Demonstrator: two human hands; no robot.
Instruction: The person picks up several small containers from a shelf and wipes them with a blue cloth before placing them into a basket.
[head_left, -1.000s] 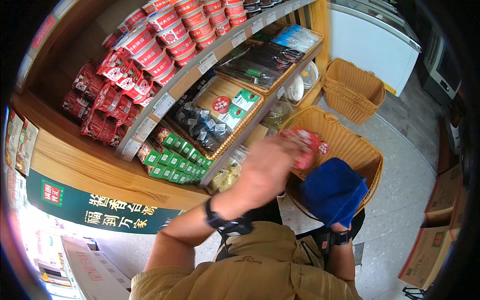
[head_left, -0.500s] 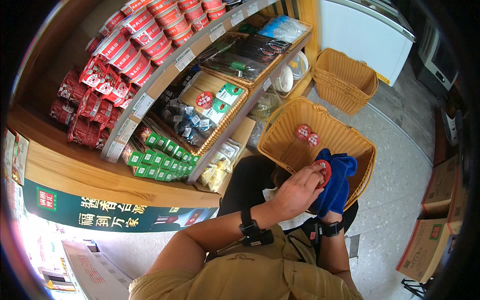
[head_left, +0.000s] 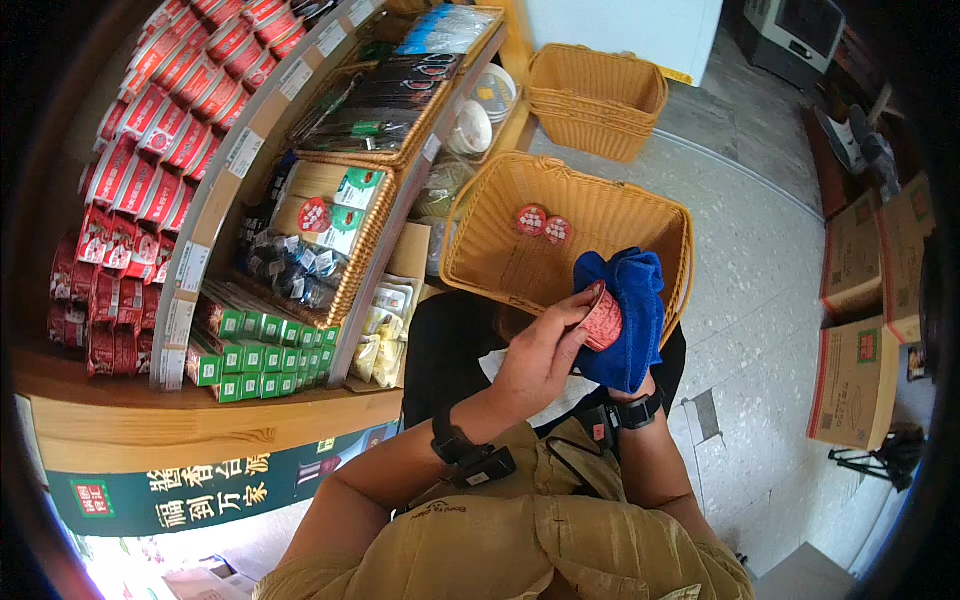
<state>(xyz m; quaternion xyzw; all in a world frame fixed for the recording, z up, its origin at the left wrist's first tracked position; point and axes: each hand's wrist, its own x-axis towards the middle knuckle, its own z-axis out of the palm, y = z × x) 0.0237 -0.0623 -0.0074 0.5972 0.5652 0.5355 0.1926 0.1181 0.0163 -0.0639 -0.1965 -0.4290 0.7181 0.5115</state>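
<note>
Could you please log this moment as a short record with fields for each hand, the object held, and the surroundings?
left hand: left hand grips a small red round container by its side
right hand: right hand, hidden under a blue cloth, presses the cloth against the container
basket: wicker basket on the floor in front, with two red containers inside
shelves: wooden shelf unit on the left, stocked with red and green packets
boxes: cardboard boxes on the right
</note>
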